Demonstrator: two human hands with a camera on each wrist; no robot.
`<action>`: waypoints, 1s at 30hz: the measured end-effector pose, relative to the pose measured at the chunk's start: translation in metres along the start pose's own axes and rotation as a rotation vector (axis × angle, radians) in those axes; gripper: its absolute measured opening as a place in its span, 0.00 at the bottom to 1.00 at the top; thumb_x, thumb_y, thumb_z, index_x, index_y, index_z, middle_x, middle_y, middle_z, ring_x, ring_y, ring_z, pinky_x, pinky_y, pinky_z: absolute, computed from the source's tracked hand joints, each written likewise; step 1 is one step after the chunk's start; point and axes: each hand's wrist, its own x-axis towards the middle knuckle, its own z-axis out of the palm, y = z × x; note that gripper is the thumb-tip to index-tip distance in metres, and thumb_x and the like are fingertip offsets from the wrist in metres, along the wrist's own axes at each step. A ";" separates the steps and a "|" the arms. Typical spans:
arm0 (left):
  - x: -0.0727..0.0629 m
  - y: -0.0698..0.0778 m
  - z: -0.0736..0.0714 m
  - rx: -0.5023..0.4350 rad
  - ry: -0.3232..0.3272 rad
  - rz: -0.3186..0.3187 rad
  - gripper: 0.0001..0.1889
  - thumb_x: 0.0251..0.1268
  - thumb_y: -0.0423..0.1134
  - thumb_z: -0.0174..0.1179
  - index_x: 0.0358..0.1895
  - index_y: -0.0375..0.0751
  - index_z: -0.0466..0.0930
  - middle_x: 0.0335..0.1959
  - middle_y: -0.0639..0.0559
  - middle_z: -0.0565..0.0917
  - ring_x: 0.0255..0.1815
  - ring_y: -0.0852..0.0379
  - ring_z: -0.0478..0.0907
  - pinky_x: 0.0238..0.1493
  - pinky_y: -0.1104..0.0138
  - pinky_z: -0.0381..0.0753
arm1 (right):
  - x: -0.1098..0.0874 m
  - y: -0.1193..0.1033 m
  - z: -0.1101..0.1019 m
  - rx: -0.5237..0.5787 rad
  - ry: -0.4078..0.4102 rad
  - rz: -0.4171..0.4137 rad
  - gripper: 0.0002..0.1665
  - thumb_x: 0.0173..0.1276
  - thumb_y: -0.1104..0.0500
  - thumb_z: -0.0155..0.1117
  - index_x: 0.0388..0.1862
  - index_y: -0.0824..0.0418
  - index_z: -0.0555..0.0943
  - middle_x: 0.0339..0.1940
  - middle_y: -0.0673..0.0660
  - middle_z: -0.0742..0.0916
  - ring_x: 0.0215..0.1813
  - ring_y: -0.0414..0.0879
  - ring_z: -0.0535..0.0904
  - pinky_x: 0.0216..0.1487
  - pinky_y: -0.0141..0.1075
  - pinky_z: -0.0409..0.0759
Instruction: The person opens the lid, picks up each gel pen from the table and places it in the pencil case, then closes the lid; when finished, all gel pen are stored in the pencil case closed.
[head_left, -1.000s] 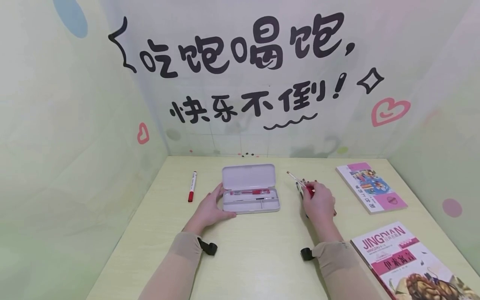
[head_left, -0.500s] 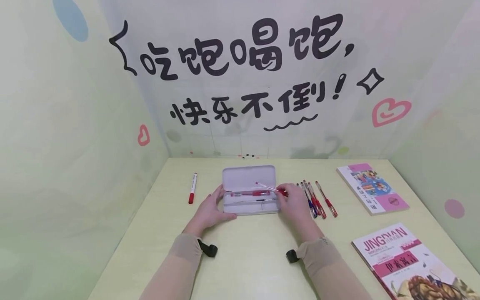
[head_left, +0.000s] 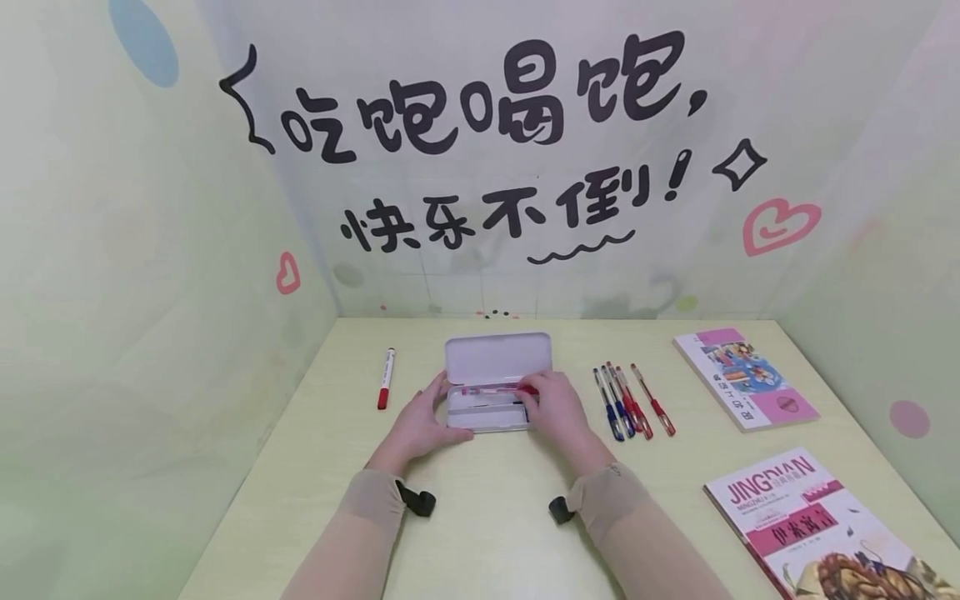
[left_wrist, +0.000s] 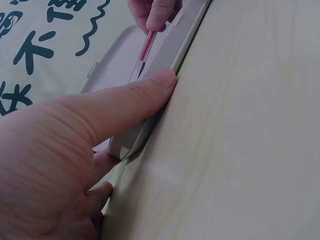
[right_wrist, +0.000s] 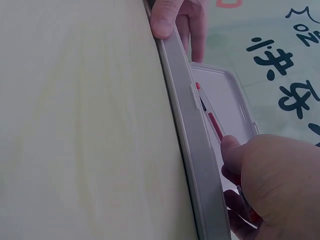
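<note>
A pale lilac pencil case [head_left: 498,357] stands with its lid raised at the middle of the table. My left hand [head_left: 416,425] holds its left end, thumb along the front edge and fingers around the side. Between thumb and fingers, my right hand [head_left: 558,412] pinches a clear-barrelled red pen [right_wrist: 216,125] low over the rear compartment. The right wrist view shows the pen lying lengthwise along the case, its far end toward the left hand. The right hand covers the case's right end and part of the contents.
Several blue and red gel pens [head_left: 621,404] lie right of the case, with one red pen [head_left: 654,400] slightly apart. A white marker with a red cap [head_left: 386,379] lies left. Two books, a smaller one [head_left: 746,379] and a larger one [head_left: 810,517], occupy the right side.
My right hand has carried the red pen leftward from the loose pens and lowered it into the case. The left hand has stayed on the case.
</note>
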 end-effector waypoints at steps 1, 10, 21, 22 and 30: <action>0.000 0.000 0.000 0.000 -0.001 -0.002 0.71 0.47 0.58 0.89 0.92 0.57 0.49 0.86 0.56 0.71 0.92 0.30 0.54 0.89 0.30 0.54 | 0.001 -0.002 0.001 -0.004 -0.005 -0.008 0.09 0.77 0.54 0.74 0.50 0.56 0.92 0.53 0.59 0.90 0.59 0.59 0.84 0.68 0.56 0.85; -0.001 0.000 -0.001 0.001 0.000 -0.014 0.71 0.47 0.59 0.89 0.92 0.60 0.49 0.87 0.57 0.70 0.92 0.28 0.52 0.88 0.29 0.55 | 0.005 -0.018 0.009 -0.096 -0.087 -0.034 0.12 0.77 0.51 0.74 0.54 0.52 0.92 0.56 0.59 0.90 0.61 0.58 0.84 0.72 0.56 0.83; 0.002 -0.004 0.002 0.014 0.000 -0.010 0.71 0.47 0.61 0.88 0.92 0.61 0.48 0.88 0.58 0.68 0.92 0.27 0.51 0.87 0.28 0.55 | 0.007 -0.025 0.014 -0.164 -0.115 -0.054 0.12 0.81 0.50 0.70 0.54 0.53 0.94 0.47 0.55 0.90 0.55 0.55 0.84 0.65 0.53 0.84; 0.002 -0.004 0.002 0.016 0.001 -0.010 0.71 0.47 0.61 0.88 0.92 0.61 0.48 0.88 0.58 0.68 0.92 0.27 0.51 0.87 0.28 0.55 | 0.006 -0.024 0.014 -0.163 -0.114 -0.056 0.12 0.81 0.50 0.70 0.54 0.52 0.94 0.47 0.55 0.90 0.55 0.55 0.84 0.64 0.53 0.84; 0.000 -0.005 0.001 0.002 0.003 -0.009 0.71 0.47 0.60 0.88 0.92 0.63 0.48 0.87 0.58 0.70 0.92 0.27 0.51 0.87 0.27 0.55 | 0.002 -0.022 0.014 -0.119 -0.095 -0.062 0.14 0.81 0.49 0.70 0.56 0.52 0.93 0.53 0.55 0.91 0.59 0.55 0.83 0.68 0.53 0.83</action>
